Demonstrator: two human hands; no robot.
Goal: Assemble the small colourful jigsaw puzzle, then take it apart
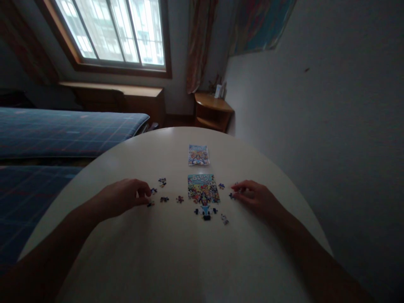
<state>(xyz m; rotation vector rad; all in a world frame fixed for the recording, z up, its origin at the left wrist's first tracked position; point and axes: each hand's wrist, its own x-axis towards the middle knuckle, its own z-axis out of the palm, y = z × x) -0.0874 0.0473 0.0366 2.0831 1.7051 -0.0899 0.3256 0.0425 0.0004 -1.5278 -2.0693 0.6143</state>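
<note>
My left hand (128,195) is closed, its thumb and forefinger curled close together at a dark puzzle piece (150,204). Just beyond those fingertips lies a blue puzzle piece (153,191). On the other side, my right hand (254,194) pinches at a small dark-blue puzzle piece (232,195), partly hidden by the fingers. Between the hands is the partly joined puzzle (203,188), a colourful square with lettering along its top. A blue-and-white section (205,211) sticks out from its lower edge.
Loose pieces lie around the puzzle, among them a reddish one (179,199) and a pale one (224,219). A printed picture packet (198,155) lies farther back on the round white table (176,261). A bed (69,130) stands left, a wall (315,126) right.
</note>
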